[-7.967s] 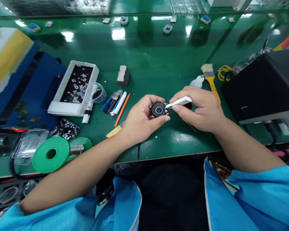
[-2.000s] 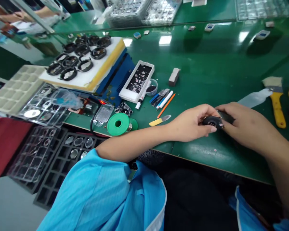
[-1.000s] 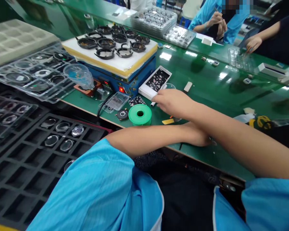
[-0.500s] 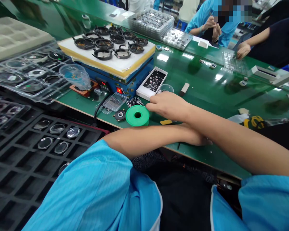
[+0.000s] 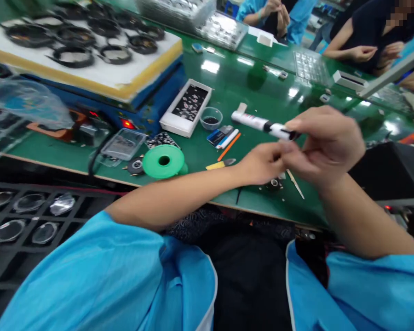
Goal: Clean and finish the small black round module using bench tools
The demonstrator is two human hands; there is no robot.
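My right hand (image 5: 327, 142) is closed, its fingertips pinching the black end of a white marker pen (image 5: 255, 123), which points left above the bench. Right beside it, my left hand (image 5: 264, 162) has its fingers pinched together near the right fingertips; whatever they hold is hidden. Beneath the hands lies a small dark part with a ring (image 5: 274, 184), partly covered. A pale thin stick (image 5: 296, 185) rests to its right. Left of my left hand are a yellow-handled blade (image 5: 221, 164) and an orange stick (image 5: 229, 147).
A green spool (image 5: 163, 161) stands near the bench edge. Behind it are a white box of small parts (image 5: 189, 105) and a clear cup (image 5: 211, 118). A blue heater (image 5: 152, 92) carries black watch cases. Across the bench, co-workers' hands (image 5: 362, 54) are busy.
My right hand has moved right from beside the spool and now holds the marker pen. My left hand shows out from under the right forearm. The view has shifted right.
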